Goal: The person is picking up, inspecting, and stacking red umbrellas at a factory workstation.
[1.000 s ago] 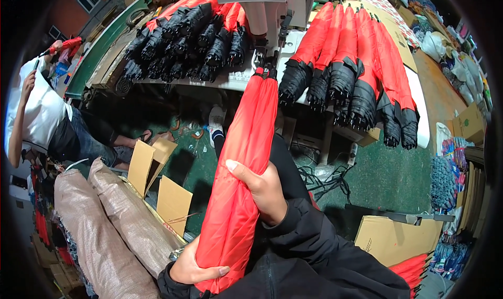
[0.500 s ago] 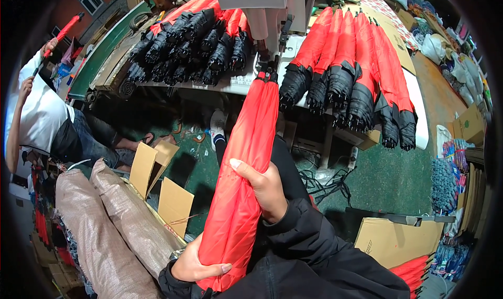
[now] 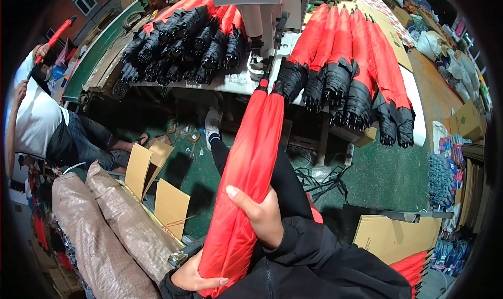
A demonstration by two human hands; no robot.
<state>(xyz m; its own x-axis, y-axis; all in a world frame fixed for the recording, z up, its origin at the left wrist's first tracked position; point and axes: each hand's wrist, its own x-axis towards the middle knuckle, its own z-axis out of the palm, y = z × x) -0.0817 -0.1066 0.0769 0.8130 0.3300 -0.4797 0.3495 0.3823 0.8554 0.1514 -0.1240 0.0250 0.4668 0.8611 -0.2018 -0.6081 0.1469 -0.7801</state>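
Note:
Two folded red umbrellas (image 3: 242, 157) lie side by side in my grip, slanting up from my lap toward the table. Their black tips point away from me, near the table's front edge. My right hand (image 3: 260, 213) is wrapped round their middle from the right, thumb on top. Lower down, my left hand (image 3: 195, 274) clasps the near end, its thumb across the red cloth. The fingers under the umbrellas are hidden. Beyond the tips stands a grey-and-white machine (image 3: 246, 16) on the table.
Red umbrellas with black ends lie in a left pile (image 3: 178, 47) and a right row (image 3: 346, 68). Woven sacks (image 3: 99, 236) and open cardboard (image 3: 173, 205) stand at left. Cables (image 3: 325, 184) lie on the floor. Another person (image 3: 44, 108) holds a red umbrella at far left.
The two umbrella tips have spread slightly apart and the pair has shifted a little, with both hands keeping hold. The other person's raised umbrella has moved slightly.

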